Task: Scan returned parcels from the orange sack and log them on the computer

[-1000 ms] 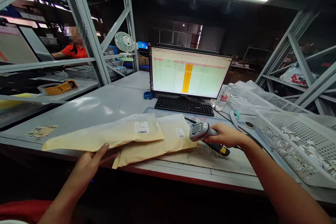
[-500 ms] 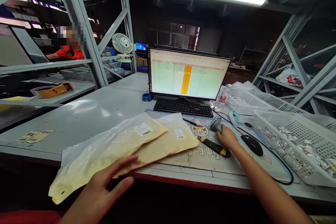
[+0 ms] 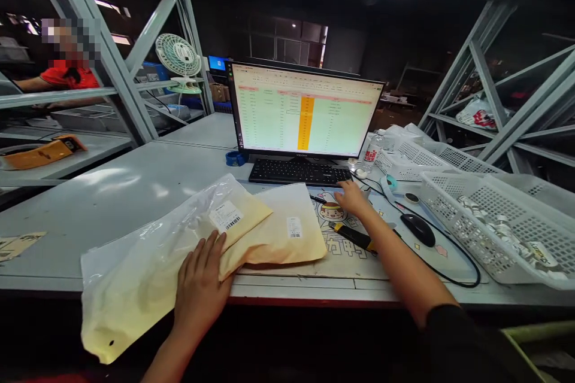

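The right hand [image 3: 353, 198], fingers extended, has moved to the keyboard [image 3: 291, 173], bringing its keys within reach; the left hand [image 3: 202, 284] lies flat on a package [image 3: 135, 278] overhanging the table's [image 3: 148, 176] front edge.

Little I can read cleanly from here. Left mailer [image 3: 139, 269]: white label [image 3: 225, 215] with barcode — print too small for me. Right mailer [image 3: 269, 215]: smaller white label [image 3: 294, 227], barcode too, same story. Monitor [image 3: 265, 114] shows a spreadsheet with one orange column, cell text illegible; I can't spell the brand mark on its lower bezel. Desk mat [image 3: 453, 260]: big outlined Chinese characters, I make out what looks like 力鸭 — not certain. Drink bottle [image 3: 372, 148]: red Chinese lettering, unreadable. Plastic bag [image 3: 480, 115]: red print, unreadable.
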Tool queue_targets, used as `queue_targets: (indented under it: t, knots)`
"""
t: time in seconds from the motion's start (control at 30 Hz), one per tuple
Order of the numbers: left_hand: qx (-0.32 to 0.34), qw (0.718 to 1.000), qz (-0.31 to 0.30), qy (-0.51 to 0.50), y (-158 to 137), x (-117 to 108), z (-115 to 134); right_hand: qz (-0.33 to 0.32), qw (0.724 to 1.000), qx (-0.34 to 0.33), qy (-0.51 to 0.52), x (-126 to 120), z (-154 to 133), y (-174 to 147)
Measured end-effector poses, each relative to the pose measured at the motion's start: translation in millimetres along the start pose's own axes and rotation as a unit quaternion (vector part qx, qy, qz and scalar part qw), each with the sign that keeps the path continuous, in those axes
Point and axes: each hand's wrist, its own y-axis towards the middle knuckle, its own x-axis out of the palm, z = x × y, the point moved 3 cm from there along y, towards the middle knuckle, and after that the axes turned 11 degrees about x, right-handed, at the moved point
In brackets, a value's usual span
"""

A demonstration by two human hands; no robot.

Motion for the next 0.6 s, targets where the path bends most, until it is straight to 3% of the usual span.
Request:
queue_targets:
  t: [0.1, 0.23, 0.4, 0.5, 0.6]
  knots:
    - [0.003, 1.0, 0.015, 0.006, 2, 0, 2, -0.034, 0.999, -0.015, 0.002, 16, -26, 22]
    - [0.009, 1.0, 0.024, 0.012, 2, 2, 0, -0.032, 0.999, -0.004, 0.009, 27, -42, 35]
    - [-0.024, 0.999, 0.021, 0.009, 1, 1, -1, -0.048, 0.998, -0.016, 0.023, 13, -50, 39]
    - [-0.034, 0.999, 0.027, -0.003, 2, 1, -2, -0.034, 0.997, -0.052, 0.048, -14, -74, 21]
    - [-0.041, 0.998, 0.038, -0.013, 3, 0, -6, -0.034, 0.977, -0.19, 0.091, -31, -121, -38]
